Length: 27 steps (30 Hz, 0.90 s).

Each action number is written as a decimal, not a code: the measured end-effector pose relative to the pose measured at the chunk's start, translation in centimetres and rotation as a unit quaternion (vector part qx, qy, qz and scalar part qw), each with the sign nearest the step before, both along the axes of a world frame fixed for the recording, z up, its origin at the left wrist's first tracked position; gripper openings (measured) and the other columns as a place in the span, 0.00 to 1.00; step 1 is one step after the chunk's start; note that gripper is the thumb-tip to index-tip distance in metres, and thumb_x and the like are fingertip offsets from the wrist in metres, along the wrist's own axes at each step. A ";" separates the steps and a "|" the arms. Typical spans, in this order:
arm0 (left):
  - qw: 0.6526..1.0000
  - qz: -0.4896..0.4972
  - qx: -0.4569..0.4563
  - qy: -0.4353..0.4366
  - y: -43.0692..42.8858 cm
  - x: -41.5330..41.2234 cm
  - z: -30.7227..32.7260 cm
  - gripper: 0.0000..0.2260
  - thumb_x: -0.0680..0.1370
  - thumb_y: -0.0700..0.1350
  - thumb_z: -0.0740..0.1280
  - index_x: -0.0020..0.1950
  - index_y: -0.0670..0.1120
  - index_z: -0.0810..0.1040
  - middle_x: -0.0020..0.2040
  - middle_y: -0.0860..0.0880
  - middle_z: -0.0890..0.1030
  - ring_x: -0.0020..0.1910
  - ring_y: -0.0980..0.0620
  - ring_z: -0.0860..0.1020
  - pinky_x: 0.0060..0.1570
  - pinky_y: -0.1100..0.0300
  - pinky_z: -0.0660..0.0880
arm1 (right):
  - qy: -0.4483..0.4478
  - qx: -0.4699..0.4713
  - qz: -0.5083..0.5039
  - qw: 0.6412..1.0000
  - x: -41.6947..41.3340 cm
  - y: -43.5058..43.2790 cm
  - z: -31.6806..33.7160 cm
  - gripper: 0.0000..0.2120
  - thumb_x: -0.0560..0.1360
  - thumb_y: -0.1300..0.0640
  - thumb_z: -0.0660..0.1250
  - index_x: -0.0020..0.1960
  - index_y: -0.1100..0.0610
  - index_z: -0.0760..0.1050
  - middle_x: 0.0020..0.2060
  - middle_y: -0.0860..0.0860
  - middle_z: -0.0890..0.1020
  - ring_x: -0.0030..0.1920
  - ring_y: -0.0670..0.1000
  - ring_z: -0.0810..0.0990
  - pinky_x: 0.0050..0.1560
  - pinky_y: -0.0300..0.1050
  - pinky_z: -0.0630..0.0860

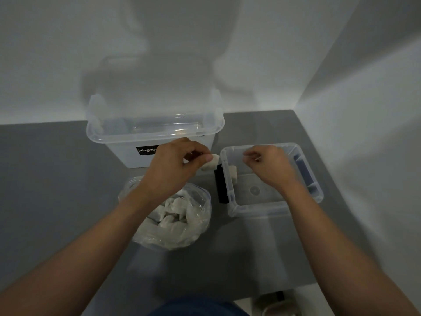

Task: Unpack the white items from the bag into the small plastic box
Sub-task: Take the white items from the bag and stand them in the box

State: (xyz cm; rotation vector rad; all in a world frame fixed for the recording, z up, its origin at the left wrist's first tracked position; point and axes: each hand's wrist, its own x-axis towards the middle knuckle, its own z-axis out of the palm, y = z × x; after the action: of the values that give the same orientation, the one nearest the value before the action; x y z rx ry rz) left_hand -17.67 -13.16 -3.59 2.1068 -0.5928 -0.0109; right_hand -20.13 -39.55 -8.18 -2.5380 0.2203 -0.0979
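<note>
A clear plastic bag (182,231) full of several white items lies on the grey table, under my left forearm. My left hand (175,163) pinches one white item (210,164) just left of the small clear plastic box (273,206). Another white item (232,172) lies inside the box against its left wall. My right hand (268,166) hovers over the box with fingers curled; something thin and pale shows at its fingertips, but I cannot make out what it is.
A large clear lidded box (155,133) with a black label stands behind the bag. A black clip (221,185) sits on the small box's left side. White walls close in at the back and right. The table's front edge is near my body.
</note>
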 end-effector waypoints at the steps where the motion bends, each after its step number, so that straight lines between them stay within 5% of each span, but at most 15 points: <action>1: 1.000 -0.008 0.000 -0.001 -0.3 0.0 0.0 0.06 0.77 0.51 0.71 0.50 0.52 0.85 0.45 0.55 0.82 0.43 0.56 0.81 0.44 0.54 0.82 | -0.023 0.047 -0.003 0.999 -1.0 0.3 1.6 0.11 0.77 0.54 0.72 0.59 0.51 0.84 0.46 0.43 0.86 0.43 0.39 0.82 0.46 0.28 0.75; 5: 0.999 -0.044 0.009 -0.017 -2.1 -0.3 0.3 0.05 0.78 0.49 0.71 0.51 0.51 0.85 0.44 0.56 0.82 0.41 0.59 0.81 0.48 0.58 0.79 | -0.044 0.168 0.081 0.982 -4.7 2.5 6.3 0.15 0.76 0.51 0.74 0.62 0.46 0.82 0.46 0.40 0.85 0.46 0.43 0.85 0.52 0.40 0.81; 15: 0.995 -0.090 0.038 0.003 -5.0 -1.3 0.3 0.10 0.78 0.51 0.70 0.58 0.52 0.82 0.49 0.56 0.82 0.47 0.61 0.80 0.52 0.61 0.78 | -0.100 -0.017 0.094 0.990 -5.2 2.2 6.5 0.04 0.77 0.55 0.72 0.51 0.49 0.85 0.44 0.44 0.84 0.43 0.44 0.81 0.48 0.40 0.78; 18: 0.986 -0.067 0.150 0.021 -5.3 -1.3 -0.3 0.30 0.72 0.63 0.72 0.70 0.53 0.73 0.64 0.53 0.77 0.59 0.57 0.77 0.58 0.58 0.76 | -0.095 -0.039 0.054 0.993 -3.9 1.1 5.4 0.04 0.79 0.56 0.70 0.50 0.53 0.84 0.40 0.43 0.81 0.39 0.43 0.78 0.42 0.29 0.72; 21: 0.939 -0.115 0.322 0.022 -5.3 -1.6 -1.0 0.47 0.66 0.73 0.69 0.78 0.50 0.61 0.77 0.50 0.63 0.72 0.48 0.65 0.69 0.48 0.68 | -0.052 -0.042 0.029 0.997 -2.5 -0.1 3.4 0.06 0.80 0.55 0.68 0.51 0.54 0.83 0.38 0.43 0.80 0.36 0.41 0.76 0.38 0.26 0.66; 27: 0.913 -0.108 0.392 -0.022 -6.2 -1.9 -2.2 0.46 0.63 0.75 0.68 0.73 0.48 0.67 0.74 0.50 0.68 0.68 0.47 0.69 0.65 0.49 0.68 | 0.106 -0.046 0.122 0.986 -0.2 -0.9 -0.8 0.05 0.78 0.56 0.70 0.51 0.52 0.84 0.47 0.47 0.86 0.47 0.47 0.82 0.53 0.42 0.77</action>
State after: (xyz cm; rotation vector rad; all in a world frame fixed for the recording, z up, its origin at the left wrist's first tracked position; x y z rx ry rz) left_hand -19.56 -19.37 -5.75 2.8015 -0.9589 -0.3867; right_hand -20.30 -40.42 -8.94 -2.6440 -0.0140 0.2636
